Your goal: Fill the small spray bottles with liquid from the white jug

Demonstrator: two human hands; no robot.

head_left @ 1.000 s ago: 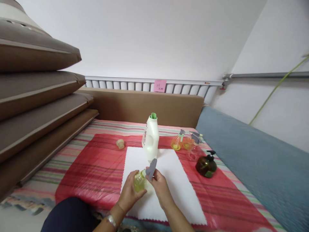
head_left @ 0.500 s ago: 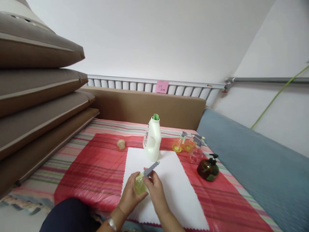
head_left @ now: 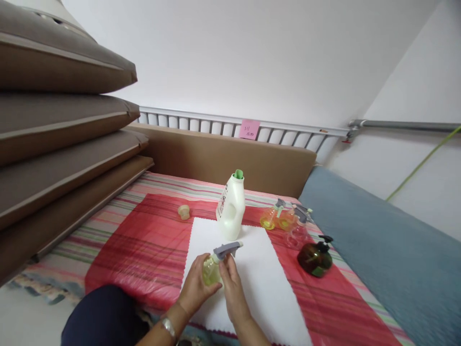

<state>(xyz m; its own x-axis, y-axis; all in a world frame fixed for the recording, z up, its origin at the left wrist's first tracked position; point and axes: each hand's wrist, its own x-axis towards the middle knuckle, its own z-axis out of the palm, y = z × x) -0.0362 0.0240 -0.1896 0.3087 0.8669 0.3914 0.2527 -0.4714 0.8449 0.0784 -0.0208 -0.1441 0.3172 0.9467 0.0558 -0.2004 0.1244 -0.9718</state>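
A small clear spray bottle (head_left: 212,270) with yellow-green liquid is held over the white sheet (head_left: 248,250). My left hand (head_left: 197,283) is wrapped round its body. At the neck, my right hand (head_left: 232,283) grips just below the grey trigger head (head_left: 226,249), which points right; its far fingers are partly hidden. Behind both hands a white jug (head_left: 231,209) with a green spout stands upright on the sheet's back edge, uncapped. A pale cap (head_left: 184,212) lies to the jug's left.
On the right stand several spray bottles (head_left: 268,219) and a dark brown pump bottle (head_left: 314,258). A red plastic cover (head_left: 133,240) lies over the striped cloth. Stacked brown cushions (head_left: 68,144) rise at left; a brown board (head_left: 216,156) closes off the back.
The trigger head has turned from slanting up to nearly level, pointing right. My right fingers have shifted about the neck. The whole view has moved slightly; my left hand keeps its hold.
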